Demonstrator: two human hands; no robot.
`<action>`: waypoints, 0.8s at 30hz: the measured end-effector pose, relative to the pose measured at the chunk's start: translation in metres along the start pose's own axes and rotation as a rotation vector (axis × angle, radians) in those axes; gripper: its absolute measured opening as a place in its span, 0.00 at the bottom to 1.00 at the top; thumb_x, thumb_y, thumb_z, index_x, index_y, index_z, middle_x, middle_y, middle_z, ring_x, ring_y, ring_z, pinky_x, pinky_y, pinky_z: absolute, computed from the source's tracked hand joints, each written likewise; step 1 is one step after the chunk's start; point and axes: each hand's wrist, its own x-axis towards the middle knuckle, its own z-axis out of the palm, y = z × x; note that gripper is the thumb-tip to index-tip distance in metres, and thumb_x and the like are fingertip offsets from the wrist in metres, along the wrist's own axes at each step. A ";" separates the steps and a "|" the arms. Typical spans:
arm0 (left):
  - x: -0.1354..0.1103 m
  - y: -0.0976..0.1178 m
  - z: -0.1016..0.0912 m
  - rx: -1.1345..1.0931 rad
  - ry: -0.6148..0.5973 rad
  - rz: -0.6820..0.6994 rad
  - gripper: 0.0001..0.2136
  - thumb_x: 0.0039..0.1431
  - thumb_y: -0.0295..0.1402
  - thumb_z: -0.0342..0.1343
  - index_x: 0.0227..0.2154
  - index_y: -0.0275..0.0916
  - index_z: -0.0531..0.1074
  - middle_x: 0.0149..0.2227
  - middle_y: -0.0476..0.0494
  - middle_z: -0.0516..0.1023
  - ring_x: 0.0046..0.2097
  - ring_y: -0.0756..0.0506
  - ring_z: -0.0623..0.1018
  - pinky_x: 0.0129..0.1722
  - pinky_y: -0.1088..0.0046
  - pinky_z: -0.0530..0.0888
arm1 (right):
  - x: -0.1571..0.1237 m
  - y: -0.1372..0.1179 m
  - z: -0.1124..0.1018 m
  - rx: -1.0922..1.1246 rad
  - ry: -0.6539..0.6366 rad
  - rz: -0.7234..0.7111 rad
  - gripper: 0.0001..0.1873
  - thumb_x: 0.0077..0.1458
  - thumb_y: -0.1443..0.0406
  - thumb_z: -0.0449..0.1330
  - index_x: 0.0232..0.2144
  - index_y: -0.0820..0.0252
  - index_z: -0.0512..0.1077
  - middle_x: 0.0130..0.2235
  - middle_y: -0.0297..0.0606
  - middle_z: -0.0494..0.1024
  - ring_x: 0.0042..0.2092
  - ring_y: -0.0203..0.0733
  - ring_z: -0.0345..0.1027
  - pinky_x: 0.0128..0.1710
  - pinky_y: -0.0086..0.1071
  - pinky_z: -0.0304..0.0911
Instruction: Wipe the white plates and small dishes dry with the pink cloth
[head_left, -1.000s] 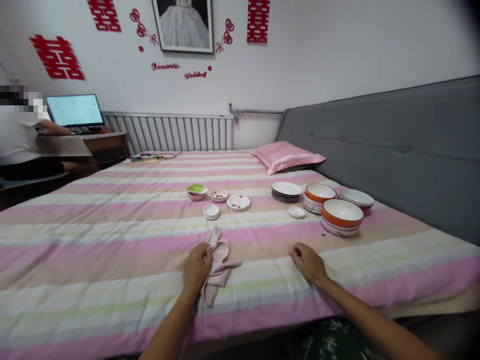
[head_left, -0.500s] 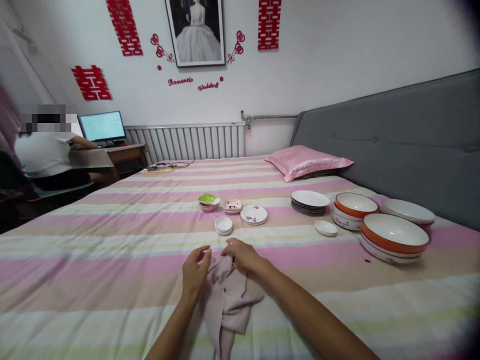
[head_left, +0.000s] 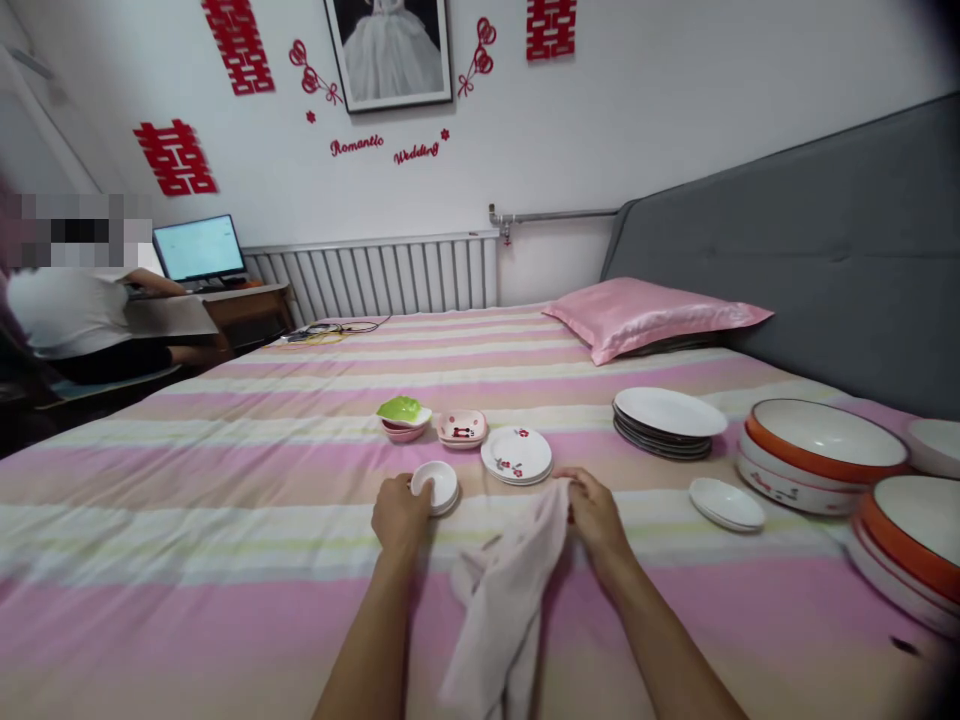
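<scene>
My left hand point(head_left: 400, 517) grips the rim of a small white bowl point(head_left: 438, 484), thumb inside it; the bowl sits on another small white one. In my right hand point(head_left: 596, 505) is the upper corner of a pale pink cloth point(head_left: 504, 590), pinched between closed fingers, and the rest hangs down toward me. Just beyond lie a stack of white plates with red flowers point(head_left: 517, 455), a square pink dish point(head_left: 461, 427) and a green leaf-shaped dish point(head_left: 400, 409) on top of pink ones.
To the right are a stack of larger plates point(head_left: 670, 412), white oval dishes point(head_left: 726, 504) and orange-rimmed bowls point(head_left: 825, 450). A pink pillow point(head_left: 652, 312) lies near the grey headboard point(head_left: 795, 220). Cables point(head_left: 337, 330) rest at the bed's far edge. A person point(head_left: 67, 310) sits at a desk.
My left hand has left the cloth and moved forward onto the small white bowl. My right hand has moved right, lifting the cloth by a corner. The view has shifted closer to the dishes.
</scene>
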 end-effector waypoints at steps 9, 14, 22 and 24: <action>0.004 0.004 0.007 0.070 0.110 0.121 0.13 0.52 0.36 0.48 0.35 0.41 0.76 0.33 0.39 0.76 0.35 0.40 0.75 0.31 0.68 0.66 | 0.010 -0.006 -0.002 0.447 0.195 0.217 0.17 0.36 0.64 0.61 0.34 0.58 0.74 0.26 0.29 0.74 0.26 0.34 0.64 0.23 0.24 0.59; -0.007 0.013 0.002 0.015 0.227 0.136 0.12 0.55 0.35 0.46 0.33 0.39 0.74 0.40 0.41 0.76 0.35 0.42 0.74 0.31 0.69 0.65 | 0.008 -0.007 -0.001 0.424 0.202 0.144 0.19 0.38 0.60 0.63 0.36 0.59 0.74 0.29 0.32 0.75 0.26 0.33 0.64 0.24 0.24 0.59; -0.024 0.033 -0.019 -0.201 0.368 0.116 0.11 0.59 0.38 0.42 0.35 0.39 0.66 0.29 0.45 0.73 0.31 0.45 0.73 0.30 0.71 0.65 | 0.008 -0.009 0.000 0.386 0.227 0.067 0.19 0.39 0.59 0.62 0.36 0.59 0.74 0.34 0.35 0.75 0.31 0.34 0.66 0.26 0.24 0.61; -0.031 0.041 -0.018 -0.478 0.291 0.109 0.10 0.56 0.39 0.45 0.33 0.40 0.65 0.28 0.47 0.72 0.30 0.46 0.71 0.29 0.72 0.66 | 0.007 -0.011 -0.001 0.412 0.208 0.044 0.18 0.39 0.60 0.62 0.36 0.59 0.74 0.30 0.33 0.74 0.27 0.33 0.65 0.24 0.24 0.60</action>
